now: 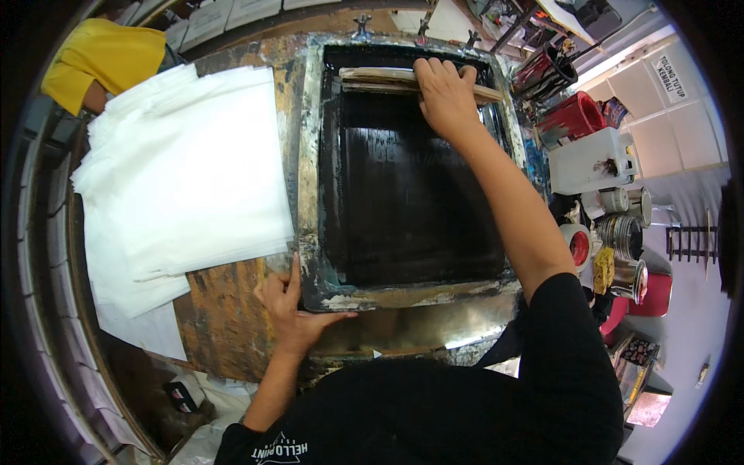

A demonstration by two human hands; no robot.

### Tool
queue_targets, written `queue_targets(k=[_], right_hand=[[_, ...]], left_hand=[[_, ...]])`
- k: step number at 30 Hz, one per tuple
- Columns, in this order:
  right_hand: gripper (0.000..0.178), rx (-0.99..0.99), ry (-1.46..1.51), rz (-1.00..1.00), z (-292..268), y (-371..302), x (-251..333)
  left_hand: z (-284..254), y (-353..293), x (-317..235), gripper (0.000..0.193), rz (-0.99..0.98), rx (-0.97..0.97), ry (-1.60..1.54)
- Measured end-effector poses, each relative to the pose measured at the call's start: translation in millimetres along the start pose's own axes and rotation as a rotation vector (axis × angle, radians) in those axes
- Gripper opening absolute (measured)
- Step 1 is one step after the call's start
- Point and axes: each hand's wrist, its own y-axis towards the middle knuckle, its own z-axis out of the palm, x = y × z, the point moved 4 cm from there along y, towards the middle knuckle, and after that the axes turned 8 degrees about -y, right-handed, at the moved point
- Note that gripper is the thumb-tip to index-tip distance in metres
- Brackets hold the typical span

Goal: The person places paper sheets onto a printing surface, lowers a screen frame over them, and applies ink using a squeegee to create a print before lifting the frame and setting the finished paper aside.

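Note:
A screen printing frame (308, 225) with worn, ink-smeared edges lies in front of me, its mesh (418, 225) coated in glossy black ink. Near the far end, a wooden-handled squeegee (380, 76) spans the mesh crosswise. My right hand (449, 97) is closed over its handle, right of the middle. At the frame's near left corner rests my left hand (291, 306), index finger stretched along the side and thumb along the front edge, the other fingers partly curled. A stack of thin white sheets (186, 170) lies left of the frame; what they are made of I cannot tell.
Metal wing clamps (362, 27) stand behind the frame on the stained wooden table (225, 310). Along the right are a red bucket (573, 116), a white jerrycan (589, 160) and several tins. A person in a yellow shirt (105, 58) is at far left, beside long racks (50, 256).

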Motion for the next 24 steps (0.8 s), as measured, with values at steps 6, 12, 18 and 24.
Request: queue_targets(k=[6,12,18,24], right_hand=[[0.051,-0.061,0.002,-0.021,-16.5,-18.8,10.7],[0.051,0.034,-0.026,-0.001,-49.6,-77.5,32.9],[0.045,0.084,0.059,-0.009,-126.3,-176.5,68.3],[0.019,0.238,0.107,0.002,-184.2,-219.2,88.7]], left_hand=[[2.5,-0.2,1.2,0.126,0.005,0.032,0.087],[5.4,-3.0,2.6,0.125,-0.003,0.019,0.093],[3.7,-3.2,-1.4,0.12,-0.029,0.007,0.083],[3.7,-5.7,-0.3,0.122,-0.13,0.027,0.044]])
